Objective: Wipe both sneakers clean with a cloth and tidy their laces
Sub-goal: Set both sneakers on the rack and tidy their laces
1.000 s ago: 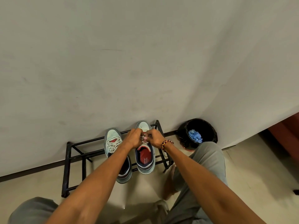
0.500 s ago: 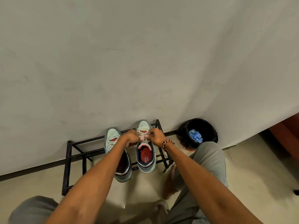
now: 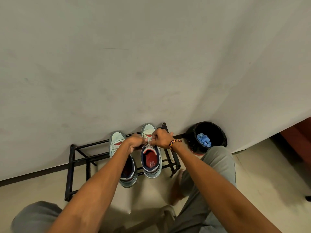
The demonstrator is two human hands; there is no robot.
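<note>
Pinching the pale laces (image 3: 147, 142) over the tongue of the right-hand pale-green sneaker with a red insole (image 3: 150, 158), the left hand (image 3: 136, 142) and the right hand (image 3: 161, 137) each curl their fingers round a lace end, knuckles nearly touching. That shoe sits on the black metal bar shoe rack (image 3: 72, 165), just beside the matching left-hand pale-green sneaker (image 3: 116, 142), whose laces look threaded, though the forearm hides most of it. A crumpled blue cloth (image 3: 204, 140) lies in the round black bin (image 3: 218, 132) nearby, so wiping seems finished; judging by this, lace tidying on the second shoe is what remains.
</note>
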